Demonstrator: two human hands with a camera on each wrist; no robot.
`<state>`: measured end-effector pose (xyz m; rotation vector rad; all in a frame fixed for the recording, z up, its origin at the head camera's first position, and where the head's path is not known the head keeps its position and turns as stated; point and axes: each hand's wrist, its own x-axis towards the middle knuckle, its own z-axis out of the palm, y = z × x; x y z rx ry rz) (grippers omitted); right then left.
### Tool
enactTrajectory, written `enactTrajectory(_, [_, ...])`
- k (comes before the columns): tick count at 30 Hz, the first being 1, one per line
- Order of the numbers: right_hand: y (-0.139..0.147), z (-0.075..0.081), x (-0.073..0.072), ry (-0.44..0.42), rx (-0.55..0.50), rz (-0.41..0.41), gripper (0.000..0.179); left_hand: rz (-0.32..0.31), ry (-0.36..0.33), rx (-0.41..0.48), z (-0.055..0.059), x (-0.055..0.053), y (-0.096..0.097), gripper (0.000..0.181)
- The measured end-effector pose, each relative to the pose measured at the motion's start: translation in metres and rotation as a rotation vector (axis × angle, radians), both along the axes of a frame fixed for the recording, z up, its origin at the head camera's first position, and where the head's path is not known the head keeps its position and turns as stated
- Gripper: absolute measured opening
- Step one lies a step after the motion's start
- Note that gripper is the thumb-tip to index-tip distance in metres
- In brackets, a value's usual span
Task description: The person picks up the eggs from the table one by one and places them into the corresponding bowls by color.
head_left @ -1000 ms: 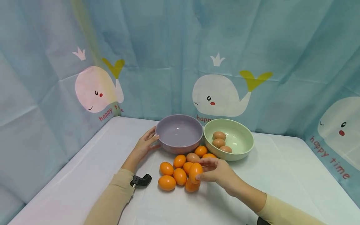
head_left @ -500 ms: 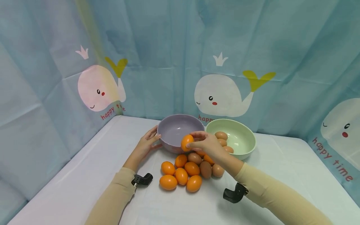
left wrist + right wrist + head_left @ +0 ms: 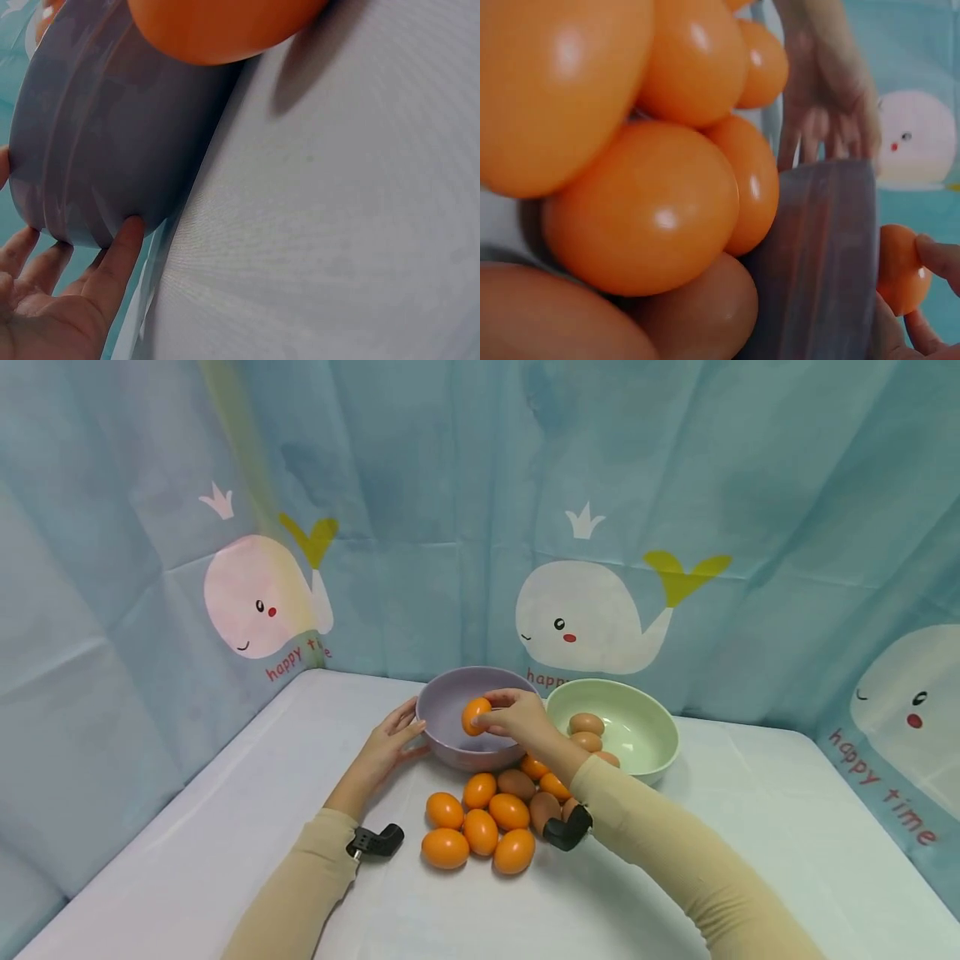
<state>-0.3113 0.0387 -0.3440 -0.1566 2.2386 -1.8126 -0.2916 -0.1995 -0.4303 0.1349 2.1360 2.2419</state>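
In the head view my right hand (image 3: pixel 517 716) pinches an orange egg (image 3: pixel 476 717) between thumb and fingers, over the opening of the purple bowl (image 3: pixel 477 759). The right wrist view shows this held orange egg (image 3: pixel 903 270) just past the bowl's rim. My left hand (image 3: pixel 386 745) touches the bowl's left side. Its fingers (image 3: pixel 120 259) lie fairly straight with their tips against the outer wall, the thumb up at the rim. In front of the bowl several orange eggs (image 3: pixel 446 848) lie grouped on the table with a few brown eggs (image 3: pixel 516 784), some partly behind the right forearm.
A light green bowl (image 3: pixel 651 727) with brown eggs (image 3: pixel 587 723) in it stands close to the right of the purple one. A white cloth (image 3: pixel 750 827) covers the table. Behind hangs a blue curtain (image 3: pixel 420 527) with whale prints. Black camera mounts (image 3: pixel 567 829) sit at both wrists.
My right hand has lifted the orange egg from the group and carried it up and left, over the purple bowl. The left hand has stayed at the bowl's side.
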Motion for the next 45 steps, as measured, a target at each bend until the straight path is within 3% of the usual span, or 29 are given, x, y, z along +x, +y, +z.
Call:
enactTrajectory(9, [-0.009,-0.008,-0.027,0.004,0.069,-0.022,0.045,-0.023,0.007,0.015,0.003,-0.006,0.004,0.066])
enactTrajectory(13, [-0.015,-0.018,-0.032,0.025,0.126,0.003,0.041,-0.015,0.006,0.008,0.002,-0.002,0.003,0.066])
enactTrajectory(19, [-0.019,-0.025,-0.033,0.036,0.179,0.049,0.037,-0.019,0.006,0.014,0.001,0.002,0.001,0.066])
enactTrajectory(35, [-0.024,-0.027,-0.034,0.043,0.29,0.062,0.038,-0.016,0.004,0.016,0.002,0.002,0.0,0.066])
enactTrajectory(45, [-0.025,-0.026,-0.03,0.18,0.465,0.085,0.042,-0.006,0.008,0.013,0.002,0.001,0.0,0.067])
